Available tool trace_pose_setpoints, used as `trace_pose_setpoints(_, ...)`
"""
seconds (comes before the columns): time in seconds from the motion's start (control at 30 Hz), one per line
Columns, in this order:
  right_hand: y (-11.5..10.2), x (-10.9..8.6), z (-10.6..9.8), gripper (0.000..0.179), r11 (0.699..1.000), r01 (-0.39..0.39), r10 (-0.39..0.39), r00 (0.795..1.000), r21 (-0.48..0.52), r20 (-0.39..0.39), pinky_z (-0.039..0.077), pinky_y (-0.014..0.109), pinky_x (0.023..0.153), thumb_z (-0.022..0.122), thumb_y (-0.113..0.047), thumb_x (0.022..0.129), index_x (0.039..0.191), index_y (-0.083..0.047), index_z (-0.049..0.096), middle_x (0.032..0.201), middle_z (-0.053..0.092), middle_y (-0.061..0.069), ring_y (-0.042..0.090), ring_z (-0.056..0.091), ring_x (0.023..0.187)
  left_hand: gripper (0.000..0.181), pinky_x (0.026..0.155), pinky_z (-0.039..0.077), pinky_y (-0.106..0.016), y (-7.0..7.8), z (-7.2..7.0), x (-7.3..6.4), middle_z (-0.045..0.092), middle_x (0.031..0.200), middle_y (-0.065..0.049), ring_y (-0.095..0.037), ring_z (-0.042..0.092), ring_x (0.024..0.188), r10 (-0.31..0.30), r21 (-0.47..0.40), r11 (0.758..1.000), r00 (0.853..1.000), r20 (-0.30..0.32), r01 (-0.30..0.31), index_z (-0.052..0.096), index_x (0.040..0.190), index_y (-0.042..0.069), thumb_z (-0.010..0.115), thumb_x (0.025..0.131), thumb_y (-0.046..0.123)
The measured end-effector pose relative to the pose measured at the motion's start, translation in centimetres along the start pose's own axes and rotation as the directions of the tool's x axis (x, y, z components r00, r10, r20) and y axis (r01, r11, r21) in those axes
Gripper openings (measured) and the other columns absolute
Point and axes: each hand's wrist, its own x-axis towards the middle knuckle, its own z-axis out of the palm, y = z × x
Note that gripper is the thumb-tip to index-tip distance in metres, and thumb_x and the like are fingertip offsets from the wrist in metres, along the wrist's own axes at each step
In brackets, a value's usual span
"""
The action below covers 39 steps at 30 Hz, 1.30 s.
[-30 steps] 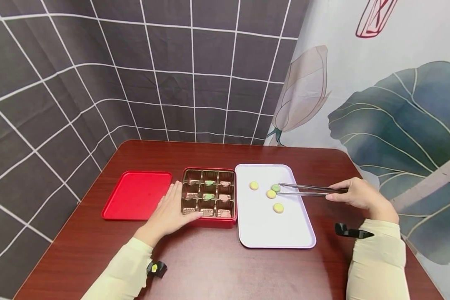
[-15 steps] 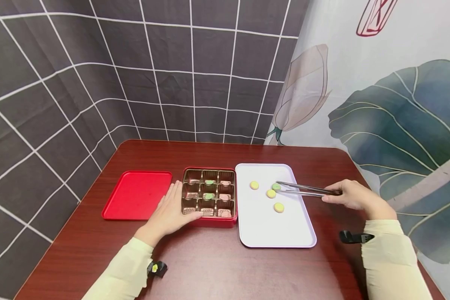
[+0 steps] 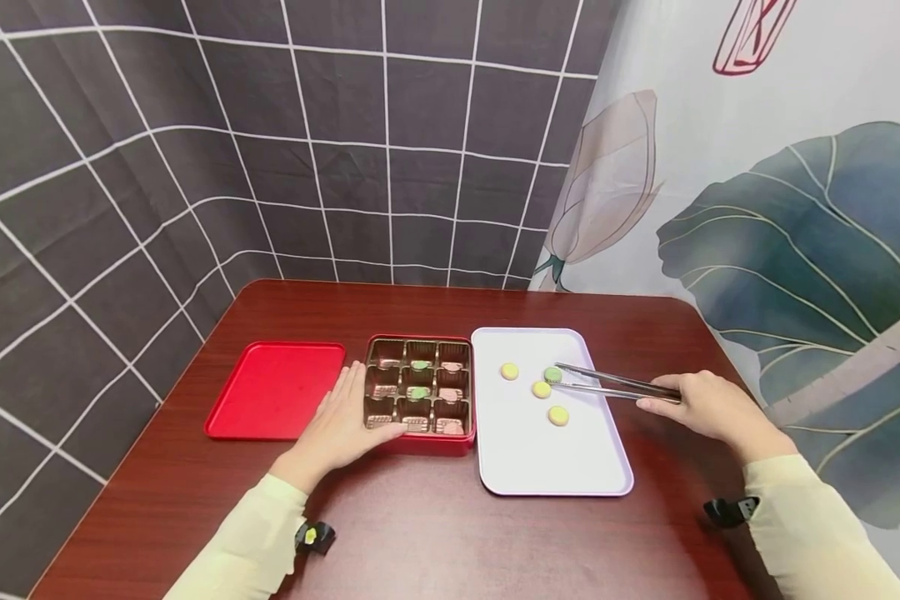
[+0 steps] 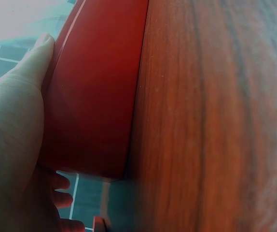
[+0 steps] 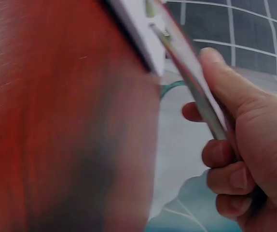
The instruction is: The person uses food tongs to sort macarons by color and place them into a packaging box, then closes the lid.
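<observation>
A dark reddish-brown wooden table [image 3: 435, 533] with rounded corners carries three things in a row. On the left lies a flat red lid [image 3: 276, 389]. Just beside it, in the middle, sits a red box [image 3: 420, 444] with a brown nine-compartment insert. Right beside the box, a white rectangular tray [image 3: 547, 462] with rounded corners lies flat on the wood.

Counts, as seen in head view:

One red box [image 3: 418, 392], nine compartments. One red lid [image 3: 273, 389]. One white tray [image 3: 551, 454]. Four round sweets on tray: three yellow [image 3: 508, 371], one green [image 3: 552, 375]. One pair of tongs [image 3: 615, 385]. Two hands.
</observation>
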Motion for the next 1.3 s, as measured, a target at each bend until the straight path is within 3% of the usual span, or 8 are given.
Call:
trace_pose_setpoints(0.5, 0.3, -1.0, 1.7, 0.058, 1.000, 0.001, 0.000, 0.996, 0.010, -0.089, 0.051, 0.057, 0.073, 0.069, -0.055, 0.081, 0.112, -0.006, 0.071, 0.092, 0.071, 0.011, 0.027, 0.064, 0.079, 0.121, 0.112, 0.019, -0.057, -0.2, 0.2, 0.1, 0.010, 0.159, -0.020, -0.035, 0.009, 0.146, -0.001, -0.005, 1.000, 1.000, 0.004, 0.001, 0.011, 0.152, -0.002, 0.062, 0.073, 0.074)
trace_pose_setpoints(0.77, 0.9, -1.0, 2.7, 0.052, 0.999, -0.008, 0.014, 0.992, 0.053, -0.122, 0.049, 0.039, 0.060, 0.071, -0.055, 0.080, 0.109, -0.013, 0.073, 0.080, 0.069, -0.003, 0.016, 0.055, 0.067, 0.121, 0.113, 0.019, -0.056, -0.1, 0.1, 0.1, 0.011, 0.159, -0.020, -0.035, 0.010, 0.145, -0.003, -0.007, 1.000, 1.000, 0.003, 0.003, 0.011, 0.152, -0.002, 0.062, 0.073, 0.074)
trace_pose_setpoints(0.93, 1.1, -1.0, 3.0, 0.054, 0.997, -0.026, 0.035, 0.992, 0.074, -0.120, 0.043, 0.032, 0.055, 0.072, -0.055, 0.079, 0.113, -0.014, 0.073, 0.081, 0.070, -0.002, 0.015, 0.053, 0.065, 0.120, 0.113, 0.018, -0.055, 0.0, 0.0, 0.1, 0.011, 0.159, -0.019, -0.034, 0.009, 0.146, -0.002, -0.006, 1.000, 1.000, -0.001, 0.002, 0.011, 0.153, -0.001, 0.062, 0.074, 0.074)
trace_pose_setpoints(1.3, 0.7, -1.1, 3.1, 0.047, 0.992, -0.010, 0.028, 0.990, 0.125, -0.142, 0.051, 0.039, 0.060, 0.074, -0.053, 0.079, 0.110, -0.018, 0.075, 0.085, 0.073, 0.003, 0.018, 0.062, 0.074, 0.121, 0.113, 0.018, -0.055, -0.1, 0.1, 0.1, 0.011, 0.158, -0.020, -0.035, 0.010, 0.145, -0.001, -0.004, 1.000, 1.000, 0.003, 0.001, 0.011, 0.152, -0.002, 0.062, 0.073, 0.075)
